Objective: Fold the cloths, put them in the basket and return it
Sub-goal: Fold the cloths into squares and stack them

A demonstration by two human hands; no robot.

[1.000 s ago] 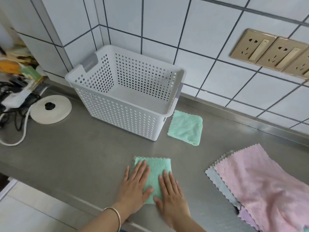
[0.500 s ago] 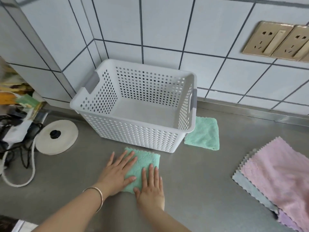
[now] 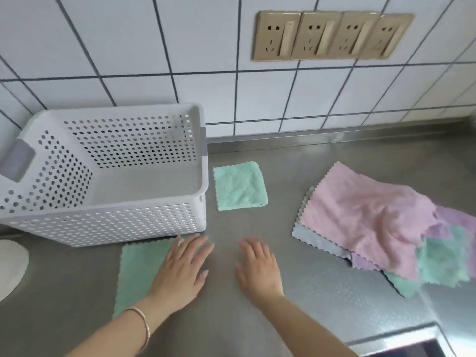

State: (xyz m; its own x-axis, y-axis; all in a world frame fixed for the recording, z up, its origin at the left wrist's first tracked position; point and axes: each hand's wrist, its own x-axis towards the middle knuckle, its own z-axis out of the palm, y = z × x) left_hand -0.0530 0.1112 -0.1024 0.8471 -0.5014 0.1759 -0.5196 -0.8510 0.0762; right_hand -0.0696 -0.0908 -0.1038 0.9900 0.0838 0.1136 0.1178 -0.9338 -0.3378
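Observation:
A white perforated basket (image 3: 108, 217) stands on the steel counter at the left, with nothing inside. A folded green cloth (image 3: 140, 271) lies in front of it, and my left hand (image 3: 180, 274) rests flat over its right edge, fingers straight. My right hand (image 3: 258, 267) lies flat on the bare counter to the right, holding nothing. A second folded green cloth (image 3: 239, 185) sits just right of the basket. At the right is a pile of unfolded cloths, a pink cloth (image 3: 360, 217) on top of grey, purple and green ones.
The tiled wall with a row of gold sockets (image 3: 332, 36) runs along the back. A white round lid (image 3: 10, 269) is at the left edge. A sink rim (image 3: 401, 341) shows at the bottom right corner.
My right hand has come off the green cloth and moved right onto the bare counter. My left hand slid toward the cloth's right edge. The view swung to the right.

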